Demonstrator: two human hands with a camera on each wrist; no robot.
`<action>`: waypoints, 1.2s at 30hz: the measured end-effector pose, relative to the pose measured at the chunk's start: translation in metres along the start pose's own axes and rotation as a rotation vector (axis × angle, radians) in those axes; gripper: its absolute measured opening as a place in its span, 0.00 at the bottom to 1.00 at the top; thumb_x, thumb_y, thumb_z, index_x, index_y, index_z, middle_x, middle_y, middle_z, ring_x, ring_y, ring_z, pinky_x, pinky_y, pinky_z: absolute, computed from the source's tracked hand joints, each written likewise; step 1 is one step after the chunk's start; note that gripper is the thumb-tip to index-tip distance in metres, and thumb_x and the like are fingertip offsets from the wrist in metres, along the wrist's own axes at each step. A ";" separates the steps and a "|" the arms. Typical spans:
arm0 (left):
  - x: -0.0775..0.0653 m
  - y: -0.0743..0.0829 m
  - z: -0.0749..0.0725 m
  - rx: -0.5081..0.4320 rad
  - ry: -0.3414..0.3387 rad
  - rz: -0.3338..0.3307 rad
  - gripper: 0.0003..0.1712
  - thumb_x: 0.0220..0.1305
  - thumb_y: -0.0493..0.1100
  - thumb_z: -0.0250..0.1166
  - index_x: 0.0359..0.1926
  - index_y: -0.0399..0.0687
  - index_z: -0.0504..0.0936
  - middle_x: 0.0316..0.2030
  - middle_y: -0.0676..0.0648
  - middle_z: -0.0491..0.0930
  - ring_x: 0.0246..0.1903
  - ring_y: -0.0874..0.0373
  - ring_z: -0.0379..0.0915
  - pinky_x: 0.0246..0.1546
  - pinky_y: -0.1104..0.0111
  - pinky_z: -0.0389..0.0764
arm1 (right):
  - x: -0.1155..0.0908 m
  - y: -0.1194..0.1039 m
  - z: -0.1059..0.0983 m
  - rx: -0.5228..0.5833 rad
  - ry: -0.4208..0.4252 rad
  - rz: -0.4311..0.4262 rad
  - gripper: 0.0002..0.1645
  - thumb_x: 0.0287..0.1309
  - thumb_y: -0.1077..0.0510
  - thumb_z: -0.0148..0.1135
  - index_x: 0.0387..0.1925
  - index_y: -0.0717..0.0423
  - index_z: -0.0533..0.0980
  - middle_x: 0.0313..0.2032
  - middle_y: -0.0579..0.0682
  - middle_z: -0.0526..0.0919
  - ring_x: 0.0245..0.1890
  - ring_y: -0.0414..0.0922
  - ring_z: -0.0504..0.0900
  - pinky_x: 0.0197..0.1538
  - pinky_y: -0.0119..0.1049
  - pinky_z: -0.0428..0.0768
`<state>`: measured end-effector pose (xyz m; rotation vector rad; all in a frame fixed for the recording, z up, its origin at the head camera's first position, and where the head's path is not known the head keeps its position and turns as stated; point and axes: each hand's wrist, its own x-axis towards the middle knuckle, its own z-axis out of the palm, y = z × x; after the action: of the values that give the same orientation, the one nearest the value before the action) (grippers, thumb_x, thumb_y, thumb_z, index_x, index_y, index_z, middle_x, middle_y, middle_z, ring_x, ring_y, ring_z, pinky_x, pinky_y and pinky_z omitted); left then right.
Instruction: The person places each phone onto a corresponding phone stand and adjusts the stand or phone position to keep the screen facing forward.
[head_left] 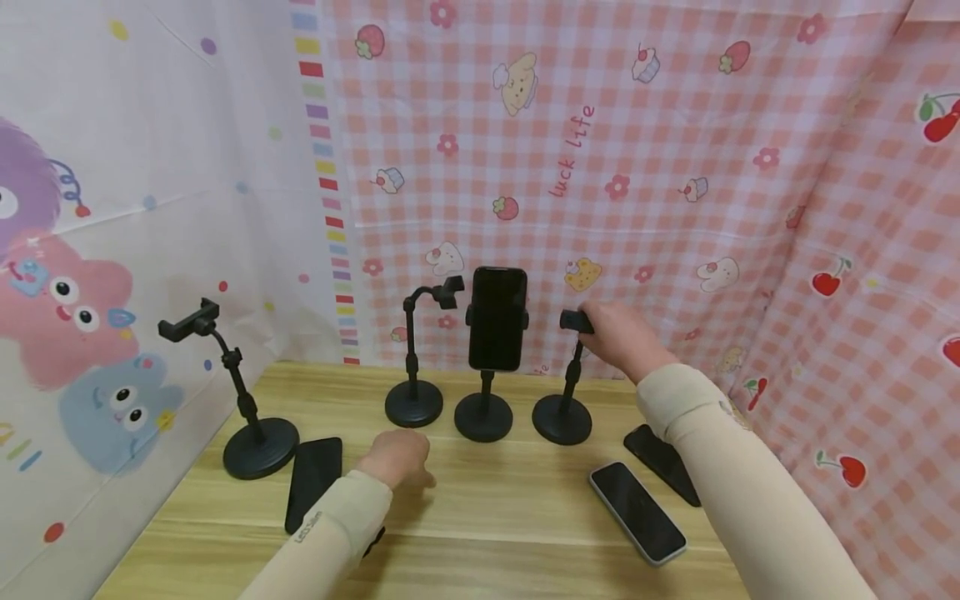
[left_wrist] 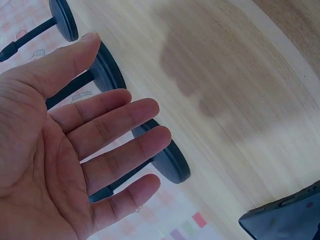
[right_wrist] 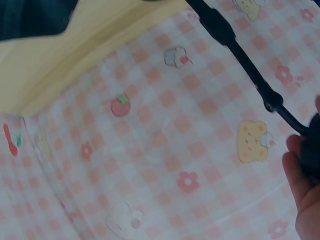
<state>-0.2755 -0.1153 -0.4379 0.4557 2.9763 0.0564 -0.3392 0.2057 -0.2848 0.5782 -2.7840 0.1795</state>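
My right hand [head_left: 621, 335] grips the clamp head of the rightmost black phone stand [head_left: 562, 419], whose round base stands on the table. At the edge of the right wrist view, the fingers [right_wrist: 299, 172] curl against the dark clamp [right_wrist: 311, 147]. My left hand [head_left: 399, 458] hovers over the table in front of the stands, holding nothing. In the left wrist view its fingers [left_wrist: 117, 127] are relaxed and spread. Left of it lies a dark phone [head_left: 317, 479]. The middle stand [head_left: 483, 419] carries an upright phone [head_left: 498, 321] in its clamp.
Two more stands, one at the back [head_left: 414, 404] and one at far left [head_left: 260, 448], have bare clamps. A light-edged phone [head_left: 639, 512] and a black phone [head_left: 660, 462] lie at the right, the latter partly behind my sleeve. A checked curtain [head_left: 570, 167] hangs behind the table.
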 end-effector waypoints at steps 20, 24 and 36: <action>-0.003 0.001 0.004 -0.006 0.043 0.019 0.20 0.51 0.54 0.76 0.24 0.45 0.79 0.25 0.49 0.79 0.29 0.53 0.78 0.34 0.54 0.80 | 0.017 -0.004 -0.015 -0.120 -0.110 -0.086 0.10 0.54 0.63 0.73 0.34 0.60 0.78 0.28 0.53 0.80 0.29 0.49 0.77 0.37 0.45 0.77; -0.002 0.001 0.005 -0.007 0.040 0.019 0.19 0.51 0.55 0.76 0.25 0.45 0.80 0.25 0.49 0.79 0.29 0.54 0.78 0.34 0.55 0.80 | 0.015 -0.004 -0.012 -0.092 -0.097 -0.068 0.10 0.55 0.63 0.73 0.35 0.59 0.78 0.30 0.53 0.81 0.30 0.50 0.79 0.38 0.46 0.79; 0.000 0.006 0.007 -0.008 0.051 0.046 0.20 0.52 0.55 0.76 0.23 0.46 0.79 0.23 0.50 0.77 0.26 0.56 0.76 0.33 0.55 0.80 | 0.004 0.000 -0.003 -0.051 -0.013 -0.048 0.09 0.58 0.63 0.71 0.38 0.60 0.77 0.34 0.56 0.84 0.34 0.53 0.82 0.41 0.49 0.79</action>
<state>-0.2726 -0.1100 -0.4441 0.5289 3.0141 0.0861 -0.3418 0.2050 -0.2811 0.6347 -2.7752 0.0953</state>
